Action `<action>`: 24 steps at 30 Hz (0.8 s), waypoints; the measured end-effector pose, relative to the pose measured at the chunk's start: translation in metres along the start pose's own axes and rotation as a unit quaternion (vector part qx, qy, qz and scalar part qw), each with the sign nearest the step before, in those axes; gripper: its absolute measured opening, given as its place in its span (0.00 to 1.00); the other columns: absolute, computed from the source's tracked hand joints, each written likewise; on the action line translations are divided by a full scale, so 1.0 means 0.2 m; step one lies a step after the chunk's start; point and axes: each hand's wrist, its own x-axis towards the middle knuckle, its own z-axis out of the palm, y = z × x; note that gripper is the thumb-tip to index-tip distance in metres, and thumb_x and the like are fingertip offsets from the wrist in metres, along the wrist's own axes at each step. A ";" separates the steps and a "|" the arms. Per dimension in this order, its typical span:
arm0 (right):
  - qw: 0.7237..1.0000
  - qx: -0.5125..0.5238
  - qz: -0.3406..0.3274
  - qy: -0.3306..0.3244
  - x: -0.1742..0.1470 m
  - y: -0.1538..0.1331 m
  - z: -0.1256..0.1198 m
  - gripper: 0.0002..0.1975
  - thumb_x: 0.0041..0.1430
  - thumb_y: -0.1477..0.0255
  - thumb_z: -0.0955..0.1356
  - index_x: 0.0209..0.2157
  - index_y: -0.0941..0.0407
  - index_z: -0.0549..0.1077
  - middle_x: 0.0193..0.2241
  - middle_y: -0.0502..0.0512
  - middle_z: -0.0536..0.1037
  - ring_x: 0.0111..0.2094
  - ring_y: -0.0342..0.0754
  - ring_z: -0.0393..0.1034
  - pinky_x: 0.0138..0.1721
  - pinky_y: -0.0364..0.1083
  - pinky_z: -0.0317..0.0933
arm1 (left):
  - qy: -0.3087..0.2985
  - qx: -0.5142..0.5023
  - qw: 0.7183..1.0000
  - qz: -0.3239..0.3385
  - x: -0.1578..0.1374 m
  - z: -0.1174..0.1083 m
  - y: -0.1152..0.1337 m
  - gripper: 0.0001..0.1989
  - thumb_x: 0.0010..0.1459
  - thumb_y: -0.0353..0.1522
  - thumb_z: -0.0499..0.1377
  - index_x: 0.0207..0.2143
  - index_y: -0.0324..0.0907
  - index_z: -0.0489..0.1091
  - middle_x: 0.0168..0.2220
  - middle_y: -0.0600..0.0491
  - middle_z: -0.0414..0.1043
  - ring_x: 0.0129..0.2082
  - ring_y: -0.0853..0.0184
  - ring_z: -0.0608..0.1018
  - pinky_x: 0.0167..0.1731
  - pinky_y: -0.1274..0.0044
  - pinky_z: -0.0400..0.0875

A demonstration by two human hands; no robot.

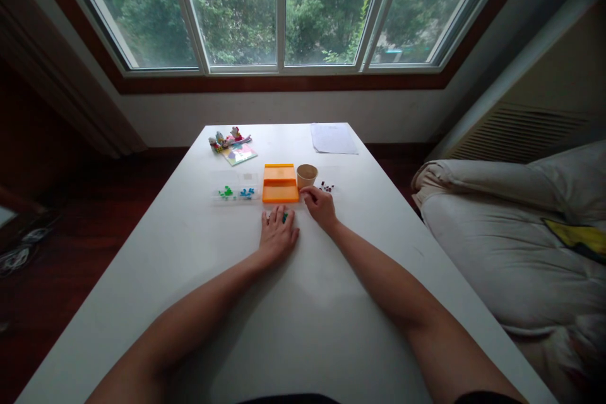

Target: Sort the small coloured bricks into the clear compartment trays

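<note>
My left hand [278,230] lies palm down on the white table with its fingers spread. A small green piece [285,218] shows between those fingers; what else is under the palm is hidden. My right hand [320,205] is closed in a pinch beside the paper cup [307,175], and anything in its fingertips is too small to make out. Just beyond my left hand stands an orange plastic box [280,191]. Left of it, a clear tray [215,199] holds green pieces [226,192] and blue pieces [247,193]. Small dark pieces [326,187] lie right of the cup.
Colourful small figures [230,139] and a pastel card [240,153] lie at the table's far left. White paper sheets [334,138] rest at its far right corner. A window [279,12] rises behind the white table [303,328]; a pale sofa [478,252] is on the right.
</note>
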 end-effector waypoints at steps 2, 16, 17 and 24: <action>1.000 0.003 0.004 0.004 0.00 0.00 0.00 0.12 0.63 0.70 0.64 0.39 0.54 0.79 0.29 0.52 0.79 0.28 0.46 0.70 0.31 0.42 0.62 | -0.006 -0.005 1.000 -0.014 0.00 0.01 0.00 0.29 0.66 0.45 0.51 0.67 0.49 0.56 0.70 0.43 0.51 0.70 0.49 0.50 0.66 0.48 0.42; 1.000 0.009 -0.007 -0.002 0.00 -0.01 0.00 0.11 0.63 0.70 0.64 0.39 0.54 0.79 0.30 0.51 0.80 0.27 0.45 0.70 0.31 0.43 0.61 | -0.009 -0.012 1.000 -0.021 0.03 0.04 0.02 0.32 0.66 0.43 0.50 0.68 0.39 0.54 0.70 0.39 0.49 0.70 0.50 0.52 0.68 0.56 0.46; 1.000 0.011 -0.007 -0.003 0.00 -0.01 0.00 0.11 0.63 0.70 0.64 0.39 0.54 0.79 0.31 0.51 0.81 0.27 0.45 0.69 0.31 0.43 0.61 | -0.008 -0.012 1.000 -0.020 0.03 0.04 0.02 0.32 0.66 0.43 0.50 0.68 0.38 0.54 0.70 0.38 0.50 0.70 0.50 0.52 0.68 0.57 0.46; 1.000 0.005 -0.004 -0.010 -0.01 0.00 0.01 0.11 0.63 0.71 0.64 0.39 0.54 0.79 0.31 0.52 0.81 0.28 0.45 0.70 0.31 0.42 0.61 | 0.003 -0.003 1.000 0.002 0.04 0.03 0.01 0.27 0.67 0.40 0.49 0.64 0.38 0.60 0.68 0.40 0.56 0.68 0.52 0.57 0.67 0.59 0.50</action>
